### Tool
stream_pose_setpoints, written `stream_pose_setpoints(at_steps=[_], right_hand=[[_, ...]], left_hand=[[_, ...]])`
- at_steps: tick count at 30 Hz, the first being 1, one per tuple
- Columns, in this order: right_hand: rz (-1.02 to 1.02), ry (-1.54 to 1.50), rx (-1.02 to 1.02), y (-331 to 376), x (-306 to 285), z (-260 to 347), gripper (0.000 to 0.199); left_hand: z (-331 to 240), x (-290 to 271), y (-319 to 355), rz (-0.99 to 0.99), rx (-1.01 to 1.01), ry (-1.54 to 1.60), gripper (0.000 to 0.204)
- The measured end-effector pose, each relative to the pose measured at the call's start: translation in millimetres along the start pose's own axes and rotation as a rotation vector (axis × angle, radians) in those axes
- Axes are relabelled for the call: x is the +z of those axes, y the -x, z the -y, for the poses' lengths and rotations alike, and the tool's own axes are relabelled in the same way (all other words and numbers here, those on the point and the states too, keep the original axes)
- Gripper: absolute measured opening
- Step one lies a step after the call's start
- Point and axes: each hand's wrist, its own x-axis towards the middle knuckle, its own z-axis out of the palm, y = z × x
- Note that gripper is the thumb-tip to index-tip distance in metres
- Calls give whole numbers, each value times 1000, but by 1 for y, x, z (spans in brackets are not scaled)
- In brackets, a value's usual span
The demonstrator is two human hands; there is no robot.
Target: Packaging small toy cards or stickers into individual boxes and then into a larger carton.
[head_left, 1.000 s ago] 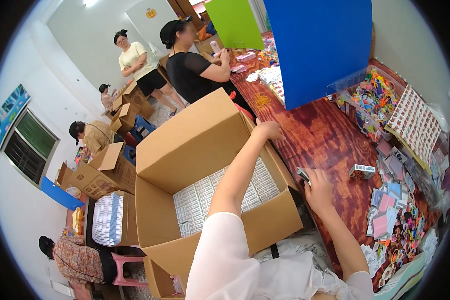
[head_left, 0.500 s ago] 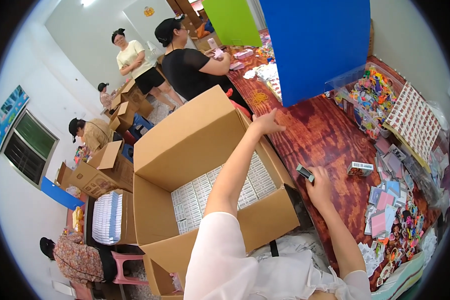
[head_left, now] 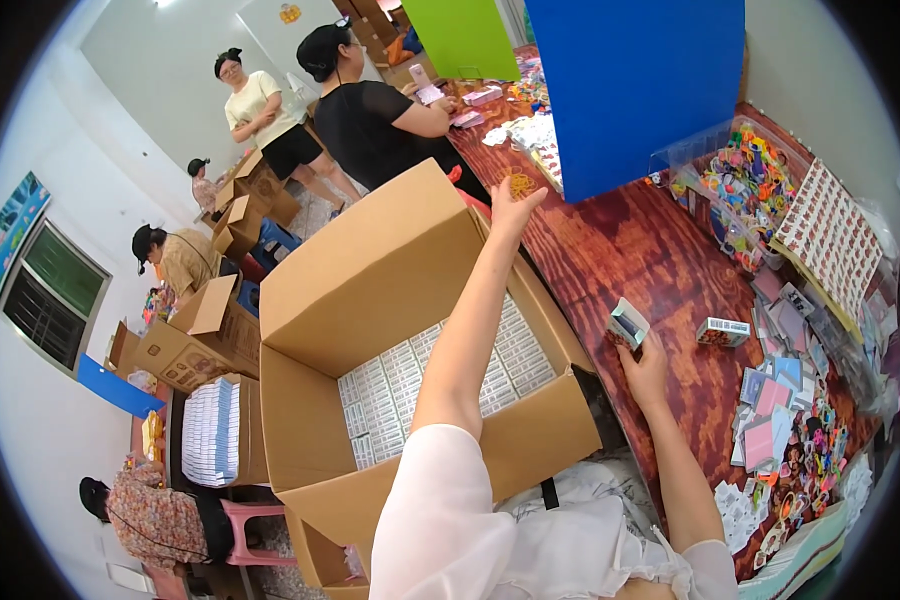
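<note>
My left hand [head_left: 515,212] reaches across the large cardboard carton to the table's far side. Its fingers are apart at a small pile of yellow rubber bands [head_left: 521,184]; whether they touch it, I cannot tell. A small white box [head_left: 627,325] with an open end and a dark inside is gripped in my right hand [head_left: 647,372], low over the table. Just right of that hand another small printed box [head_left: 723,332] rests on the table. Below my left forearm, the carton [head_left: 370,270] contains rows of small white boxes [head_left: 378,395].
A blue panel [head_left: 650,95] stands on the red-brown table [head_left: 610,240]. At right are a clear bin [head_left: 705,215] of colourful trinkets, a sticker sheet [head_left: 838,240], loose cards [head_left: 770,400] and small trinkets [head_left: 805,460]. A person in black [head_left: 375,125] works at the far end.
My left hand has moved away from me and slightly left, to the rubber bands. In my right hand the small box has turned, so its open end and inside show more.
</note>
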Motion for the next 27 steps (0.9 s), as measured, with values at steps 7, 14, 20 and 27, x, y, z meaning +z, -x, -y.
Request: stream_pose_setpoints(at_steps=[7, 14, 20, 27], right_hand=[[-32, -9, 9, -2, -2, -13, 27], [-41, -28, -19, -2, -1, -10, 29], [-20, -15, 27, 0, -6, -8, 30], [-43, -36, 16, 2, -3, -9, 30]], left_hand=[[-32, 31, 31, -221, 115, -980, 96], [-17, 28, 27, 830, -32, -905, 73], [-29, 30, 32, 853, 20, -917, 76], [-27, 28, 34, 828, -19, -898, 67]])
